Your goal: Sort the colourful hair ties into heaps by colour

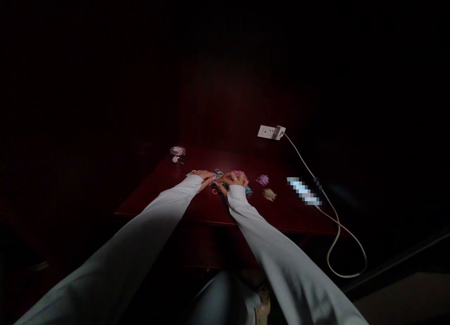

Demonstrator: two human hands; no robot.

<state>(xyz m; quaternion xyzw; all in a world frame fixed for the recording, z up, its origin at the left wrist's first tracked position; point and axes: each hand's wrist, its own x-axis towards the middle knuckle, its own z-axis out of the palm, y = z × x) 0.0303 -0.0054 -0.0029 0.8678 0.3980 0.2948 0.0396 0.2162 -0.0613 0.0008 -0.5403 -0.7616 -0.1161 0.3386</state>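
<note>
Near the middle of the dark red table, my left hand (205,176) lies low over small coloured pieces, its fingers stretched out. My right hand (236,179) is close beside it, fingers apart, reaching down among the pieces; its thumb side nearly meets my left hand. Small coloured rings (218,173), which look like hair ties, lie between and beyond the hands. One orange ring (214,192) sits nearer to me. A pink pile (241,174) is partly behind my right hand, and a blue pile (249,191) shows at its right edge. Fingertip contact is too small to make out.
A purple pile (262,179) and a beige pile (270,194) lie to the right. Farther right is a blurred, lit phone-like device (304,192) on a white cable (332,200) from a wall socket (266,132). A clear round container (177,151) stands at the back left.
</note>
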